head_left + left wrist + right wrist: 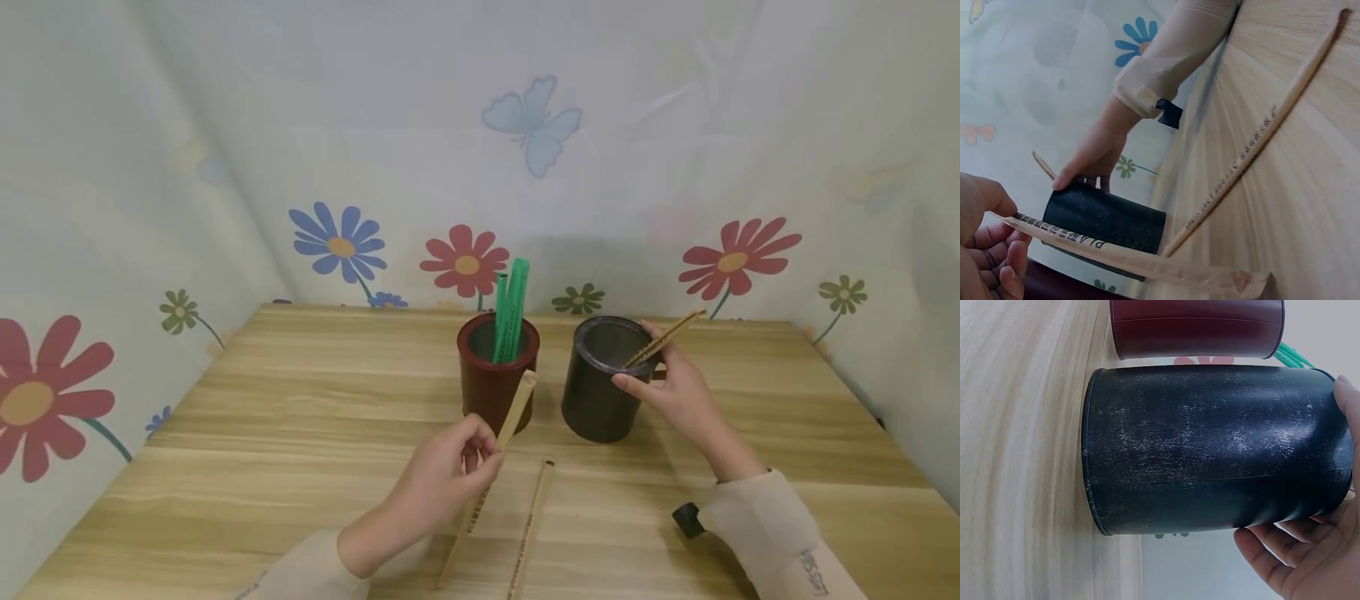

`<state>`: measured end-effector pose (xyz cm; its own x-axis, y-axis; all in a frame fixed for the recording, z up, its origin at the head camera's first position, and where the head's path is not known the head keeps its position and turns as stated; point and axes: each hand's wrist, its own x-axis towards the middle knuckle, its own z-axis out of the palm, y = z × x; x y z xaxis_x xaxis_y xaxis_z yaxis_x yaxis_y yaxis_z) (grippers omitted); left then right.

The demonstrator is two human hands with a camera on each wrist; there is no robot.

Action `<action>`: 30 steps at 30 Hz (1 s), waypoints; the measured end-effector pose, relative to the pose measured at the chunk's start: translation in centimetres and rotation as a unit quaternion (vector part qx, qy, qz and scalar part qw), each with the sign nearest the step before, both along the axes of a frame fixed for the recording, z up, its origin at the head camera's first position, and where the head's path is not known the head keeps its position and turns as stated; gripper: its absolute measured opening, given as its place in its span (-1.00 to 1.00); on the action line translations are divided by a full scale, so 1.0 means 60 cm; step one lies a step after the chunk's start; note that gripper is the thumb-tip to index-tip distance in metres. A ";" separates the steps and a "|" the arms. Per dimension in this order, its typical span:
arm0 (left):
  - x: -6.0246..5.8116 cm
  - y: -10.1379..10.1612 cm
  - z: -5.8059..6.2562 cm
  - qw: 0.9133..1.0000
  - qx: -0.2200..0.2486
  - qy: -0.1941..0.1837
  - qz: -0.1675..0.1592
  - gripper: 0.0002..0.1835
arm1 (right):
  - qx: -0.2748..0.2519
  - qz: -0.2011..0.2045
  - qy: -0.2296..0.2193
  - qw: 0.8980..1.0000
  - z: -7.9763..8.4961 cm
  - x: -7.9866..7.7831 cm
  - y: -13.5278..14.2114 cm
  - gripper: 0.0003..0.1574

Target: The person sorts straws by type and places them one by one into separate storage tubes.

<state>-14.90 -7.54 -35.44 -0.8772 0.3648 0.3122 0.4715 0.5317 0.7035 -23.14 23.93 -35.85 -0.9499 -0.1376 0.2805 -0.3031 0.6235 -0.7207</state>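
My left hand pinches a wrapped straw in tan paper with dark print. In the left wrist view this straw slants from the fingertips towards the tabletop. With fingers and thumb about its upper side, my right hand holds a black cylindrical holder, which stands upright. Another tan wrapped straw leans out of that holder over the right hand. To the left stands a dark red holder with green wrapped straws in it. One tan wrapped straw lies on the table between the hands.
The wood-grain table runs back to a pale curtain printed with flowers and a butterfly. A small black object shows at the right sleeve cuff.
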 end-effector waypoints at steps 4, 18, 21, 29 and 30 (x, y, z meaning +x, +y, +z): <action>-0.003 0.005 0.012 1.000 0.024 0.020 -0.002 -0.88 | 0.004 -0.001 0.003 1.000 0.000 -0.001 -0.002 0.07; -0.043 0.049 0.096 0.996 0.076 0.039 -0.021 -0.90 | -0.002 -0.009 0.027 1.000 -0.007 0.003 -0.003 0.03; -0.059 0.067 0.113 0.994 0.080 0.063 -0.030 -0.89 | -0.005 -0.011 0.032 0.999 -0.010 0.004 -0.002 0.01; -0.087 0.100 0.148 0.988 0.061 0.138 -0.031 -0.88 | -0.013 -0.008 0.049 0.999 -0.017 0.000 -0.007 -0.02; -0.089 0.103 0.152 0.988 0.061 0.141 -0.030 -0.88 | -0.014 -0.007 0.047 0.999 -0.016 0.000 -0.007 -0.02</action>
<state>-20.26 -1.39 -26.30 -0.7273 0.3577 0.5858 0.6857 0.4162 0.5971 -23.14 23.51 -36.78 -0.9208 -0.1155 0.3725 -0.3620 0.6082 -0.7064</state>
